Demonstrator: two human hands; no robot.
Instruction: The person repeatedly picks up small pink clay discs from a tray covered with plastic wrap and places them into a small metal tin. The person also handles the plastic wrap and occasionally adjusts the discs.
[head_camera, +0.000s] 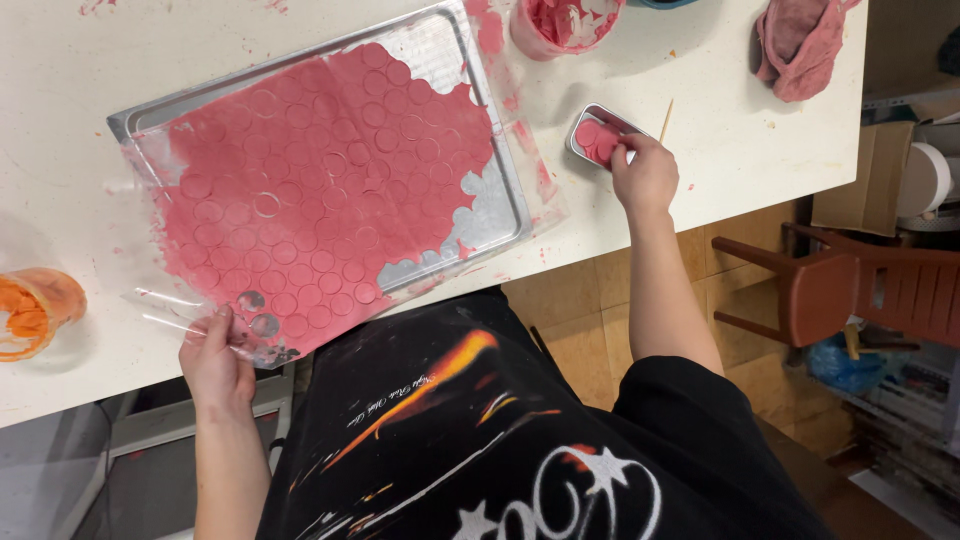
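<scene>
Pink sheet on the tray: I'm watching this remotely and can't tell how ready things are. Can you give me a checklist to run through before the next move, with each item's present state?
1. Left hand has a grip on the clear film at the tray's near corner: ok.
2. Pink sheet lies flat on the tray, scored in circles: ok.
3. Some circles already lifted out, leaving holes near the corner: ok.
4. Right hand rests at the small tin, which holds pink discs: ok.
5. Wooden stick beside the tin, touching the hand or not: cannot tell.
6. Table clean around the tray: not ok, pink smears.
</scene>
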